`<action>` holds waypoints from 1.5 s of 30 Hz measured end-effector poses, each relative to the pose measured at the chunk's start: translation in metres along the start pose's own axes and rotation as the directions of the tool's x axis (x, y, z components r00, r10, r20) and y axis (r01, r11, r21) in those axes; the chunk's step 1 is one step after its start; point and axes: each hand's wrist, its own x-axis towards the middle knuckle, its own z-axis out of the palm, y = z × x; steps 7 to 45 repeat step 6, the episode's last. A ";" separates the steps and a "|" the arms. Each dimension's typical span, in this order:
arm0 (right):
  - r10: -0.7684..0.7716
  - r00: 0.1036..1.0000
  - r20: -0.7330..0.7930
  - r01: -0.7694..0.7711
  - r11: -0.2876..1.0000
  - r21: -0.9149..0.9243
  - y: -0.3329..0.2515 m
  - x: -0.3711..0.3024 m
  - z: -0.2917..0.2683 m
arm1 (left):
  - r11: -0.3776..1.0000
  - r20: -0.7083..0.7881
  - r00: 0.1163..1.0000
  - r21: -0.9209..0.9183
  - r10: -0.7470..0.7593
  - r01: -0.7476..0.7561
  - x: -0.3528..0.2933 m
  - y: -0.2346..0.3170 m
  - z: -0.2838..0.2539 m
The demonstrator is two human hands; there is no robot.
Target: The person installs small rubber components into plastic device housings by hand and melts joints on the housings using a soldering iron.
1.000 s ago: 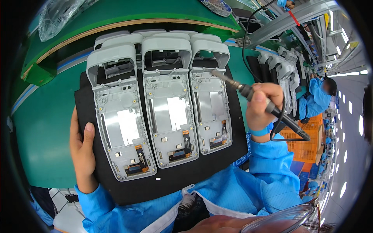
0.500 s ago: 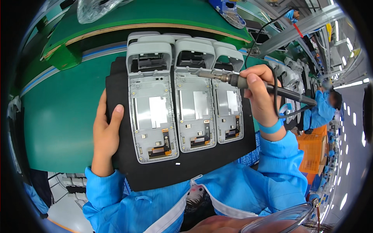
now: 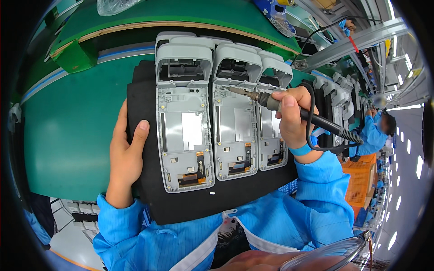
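My right hand [image 3: 296, 118] is closed around the handle of a soldering iron [image 3: 327, 124], whose black cord loops over the wrist. The iron's tip points left, over the upper part of the middle grey plastic housing [image 3: 230, 156]; I cannot tell whether it touches. To the left is a similar housing [image 3: 174, 135], and to the right another [image 3: 271, 144], partly covered by my right hand. Each has a metal plate, small parts and a dark flex cable inside. My left hand [image 3: 126, 158] rests with thumb and fingers apart at the left edge of the black foam mat [image 3: 181, 210] under them.
More housings [image 3: 174, 36] stand behind the front row. A small white piece [image 3: 212, 193] lies on the mat. The green bench [image 3: 72, 135] extends left, with a raised green shelf [image 3: 149, 18] behind. A co-worker in blue [image 3: 375, 128] and an orange crate [image 3: 359, 180] are at right.
My right hand and the soldering iron have shifted left relative to the housings, and the iron slopes more steeply. The view has shifted slightly; my left hand stays by the mat's edge.
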 end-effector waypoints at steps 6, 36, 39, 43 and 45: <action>-0.025 1.000 0.008 0.025 1.000 -0.012 0.004 -0.001 0.000 | 0.999 0.004 1.000 -0.040 -0.023 0.023 -0.001 0.004 0.001; -0.025 1.000 0.008 0.025 1.000 -0.012 0.004 -0.001 0.000 | 0.999 0.004 1.000 -0.040 -0.023 0.023 -0.001 0.004 0.001; -0.025 1.000 0.008 0.025 1.000 -0.012 0.004 -0.001 0.000 | 0.999 0.004 1.000 -0.040 -0.023 0.023 -0.001 0.004 0.001; -0.025 1.000 0.008 0.025 1.000 -0.012 0.004 -0.001 0.000 | 0.999 0.004 1.000 -0.040 -0.023 0.023 -0.001 0.004 0.001; -0.025 1.000 0.008 0.025 1.000 -0.012 0.004 -0.001 0.000 | 0.999 0.004 1.000 -0.040 -0.023 0.023 -0.001 0.004 0.001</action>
